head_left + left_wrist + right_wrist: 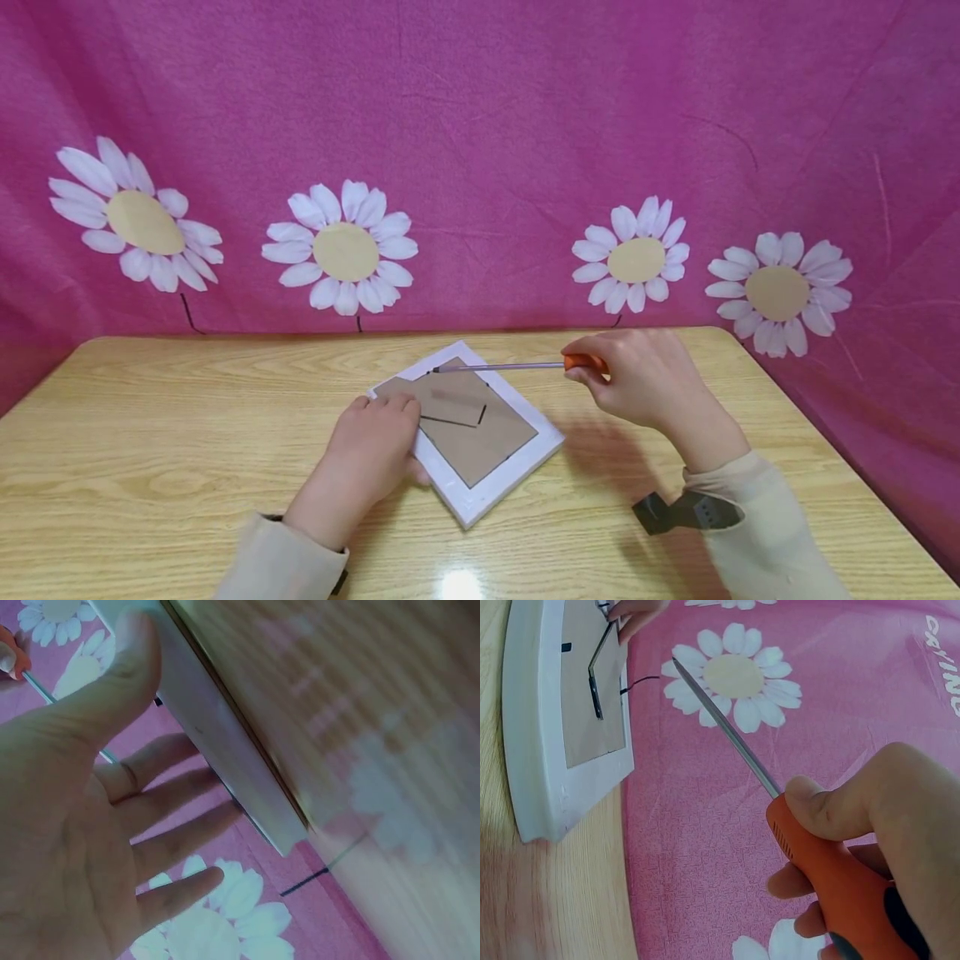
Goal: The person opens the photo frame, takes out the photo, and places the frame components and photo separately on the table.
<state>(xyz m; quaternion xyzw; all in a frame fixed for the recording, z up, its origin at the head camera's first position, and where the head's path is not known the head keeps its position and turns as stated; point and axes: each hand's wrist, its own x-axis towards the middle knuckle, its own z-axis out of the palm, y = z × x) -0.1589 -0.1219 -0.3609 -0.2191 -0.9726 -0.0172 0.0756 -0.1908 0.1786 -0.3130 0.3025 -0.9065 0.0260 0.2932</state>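
Observation:
A white picture frame [513,468] lies back side up, its brown backing board [472,454] showing. Dark lines on the board outline a stand leg [482,414]; small black tabs [566,647] sit at the board's edge. My left hand [375,450] holds the frame's left corner, fingers over the back and thumb along the outer side. In my right hand [652,375] is a screwdriver [510,366], its orange handle [832,877] gripped between thumb and curled fingers. The metal shaft reaches left across the frame. Its tip overlaps the board's far edge in the head view.
The frame lies on a light wood table [187,442]. Behind the table hangs a pink cloth [487,167] with large white daisies [347,252]. A dark strap [705,510] with a camera is on the right wrist.

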